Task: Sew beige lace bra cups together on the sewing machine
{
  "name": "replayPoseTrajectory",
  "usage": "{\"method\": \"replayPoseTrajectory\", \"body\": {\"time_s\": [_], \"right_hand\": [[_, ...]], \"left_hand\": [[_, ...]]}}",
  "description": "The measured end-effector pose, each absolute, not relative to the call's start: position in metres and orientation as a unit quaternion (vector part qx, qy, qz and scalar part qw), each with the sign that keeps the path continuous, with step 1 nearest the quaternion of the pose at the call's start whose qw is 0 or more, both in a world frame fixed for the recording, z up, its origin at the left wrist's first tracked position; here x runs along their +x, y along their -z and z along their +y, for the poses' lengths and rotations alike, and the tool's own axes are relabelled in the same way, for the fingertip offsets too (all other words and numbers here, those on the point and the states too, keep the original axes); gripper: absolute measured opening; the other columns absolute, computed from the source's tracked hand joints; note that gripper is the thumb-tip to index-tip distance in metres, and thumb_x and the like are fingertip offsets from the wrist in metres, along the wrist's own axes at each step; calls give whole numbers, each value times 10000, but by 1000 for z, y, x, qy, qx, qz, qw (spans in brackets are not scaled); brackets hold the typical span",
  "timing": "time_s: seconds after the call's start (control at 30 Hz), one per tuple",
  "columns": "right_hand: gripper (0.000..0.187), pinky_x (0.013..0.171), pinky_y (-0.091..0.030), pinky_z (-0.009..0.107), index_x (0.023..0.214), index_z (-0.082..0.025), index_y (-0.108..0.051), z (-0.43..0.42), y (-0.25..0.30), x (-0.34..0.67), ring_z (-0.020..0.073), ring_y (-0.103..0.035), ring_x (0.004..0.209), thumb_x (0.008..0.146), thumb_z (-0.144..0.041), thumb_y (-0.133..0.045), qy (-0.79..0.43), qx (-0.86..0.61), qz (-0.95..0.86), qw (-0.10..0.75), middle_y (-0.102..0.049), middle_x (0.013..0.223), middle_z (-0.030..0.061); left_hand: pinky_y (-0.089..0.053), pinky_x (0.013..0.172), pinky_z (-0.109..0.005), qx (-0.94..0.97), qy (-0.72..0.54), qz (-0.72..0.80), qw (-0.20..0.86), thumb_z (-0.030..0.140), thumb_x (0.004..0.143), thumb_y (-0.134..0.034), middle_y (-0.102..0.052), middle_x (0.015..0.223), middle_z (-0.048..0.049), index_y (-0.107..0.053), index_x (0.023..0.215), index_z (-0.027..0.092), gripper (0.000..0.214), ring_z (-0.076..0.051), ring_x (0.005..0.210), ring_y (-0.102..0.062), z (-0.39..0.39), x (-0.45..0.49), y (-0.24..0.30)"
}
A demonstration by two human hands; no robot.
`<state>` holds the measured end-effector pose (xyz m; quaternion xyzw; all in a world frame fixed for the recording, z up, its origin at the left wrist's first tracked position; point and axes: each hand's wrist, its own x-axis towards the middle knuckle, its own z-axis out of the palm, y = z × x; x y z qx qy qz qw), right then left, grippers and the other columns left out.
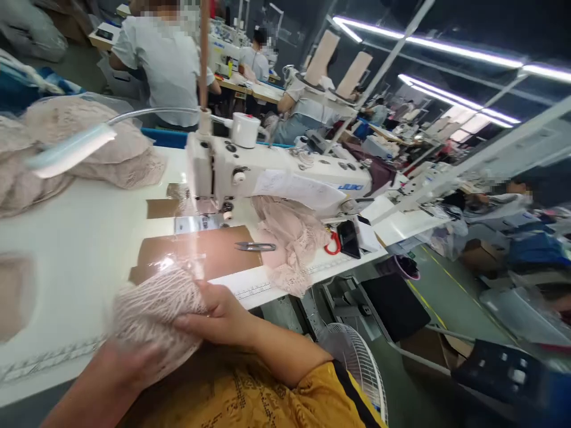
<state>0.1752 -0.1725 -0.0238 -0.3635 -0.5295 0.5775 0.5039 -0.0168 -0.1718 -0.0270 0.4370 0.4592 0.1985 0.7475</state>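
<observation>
Beige lace fabric [156,309] is bunched up in front of me, over the near edge of the table. My right hand [223,315] is closed on its right side, thumb on top. Against its lower left side is my left hand [129,362], blurred by motion, with the fabric between its thumb and fingers. Just beyond lies a brown board [178,252] under clear film, with thread snips [255,246] resting on it. A white sewing machine [276,172] stands behind. More beige lace [289,238] lies right of the snips.
Red-handled scissors [332,243] and a black phone [348,239] sit near the table's right end. A lamp [71,151] on a bent arm reaches over the left side, by a heap of beige lace pieces [89,139]. Below right is a fan [357,362]. Other people work behind.
</observation>
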Motion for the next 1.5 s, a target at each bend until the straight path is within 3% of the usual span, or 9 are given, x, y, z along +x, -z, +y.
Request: {"method": "replayPoseTrajectory", "body": {"time_s": [0.13,0.23,0.4,0.63,0.77,0.9,1.03,1.23,1.5], "right_hand": [[274,640,-495,277,643,-176,-690,-174,25,174,135,-557,605,661,-430,-793,-601,-437,-408,530,-636,649,-9],[269,582,-476,263,603,-170,-698,-174,30,177,121,-527,550,603,-401,-836,-591,-455,-365,557,-638,598,-12],[227,635,-497,275,690,-185,-741,-173,37,184,139,-577,620,630,-381,-838,-568,-465,-358,577,-696,679,2],[123,672,-507,284,816,-208,-715,-160,13,191,171,-613,717,769,-318,-741,-559,-424,-538,467,-689,790,15],[88,727,-478,296,825,-196,-658,-152,-1,180,176,-578,766,866,-240,-593,-507,-322,-725,338,-631,810,29],[89,689,-449,277,840,-202,-634,-149,-1,177,161,-547,730,877,-199,-553,-454,-324,-763,327,-615,771,19],[77,709,-474,276,869,-215,-663,-148,3,179,163,-599,758,835,-282,-677,-480,-375,-706,361,-670,829,19],[130,723,-494,276,710,-206,-648,-145,7,171,159,-631,771,830,-252,-673,-496,-426,-616,440,-671,825,24],[148,697,-486,275,800,-207,-678,-140,12,177,165,-633,759,884,-293,-592,-545,-414,-589,430,-697,831,27]], "left_hand": [[-490,588,-290,336,-288,386,809,206,610,-735,-651,706,12,-709,824,223,216,-171,642,-572,-173,0,23],[-427,539,-244,346,-310,374,803,152,639,-686,-599,633,19,-701,752,190,121,-117,571,-496,-171,1,24],[-518,765,-330,469,-244,334,781,211,801,-650,-707,740,-48,-736,695,173,142,-210,777,-648,-167,-32,27],[-543,831,-294,675,-220,187,679,261,873,-626,-727,1027,-94,-705,1073,211,221,-219,934,-674,-140,-86,-4],[-363,1123,-403,733,-266,353,517,372,704,-815,-465,1462,-78,-457,1407,278,794,-312,1360,-399,-123,-70,-14],[-513,886,-308,709,-204,347,579,350,823,-691,-640,1149,-61,-555,1272,196,494,-223,1027,-623,-115,-48,-7],[-473,662,-227,709,-209,343,580,346,871,-627,-622,879,-17,-632,1053,146,270,-136,740,-575,-117,-42,-2],[-400,560,-209,738,-195,348,544,363,874,-610,-564,770,4,-633,972,133,251,-110,636,-494,-116,-42,1],[-421,605,-213,705,-215,345,581,342,918,-579,-591,800,-2,-641,988,141,222,-109,677,-527,-107,-39,-5]]}}
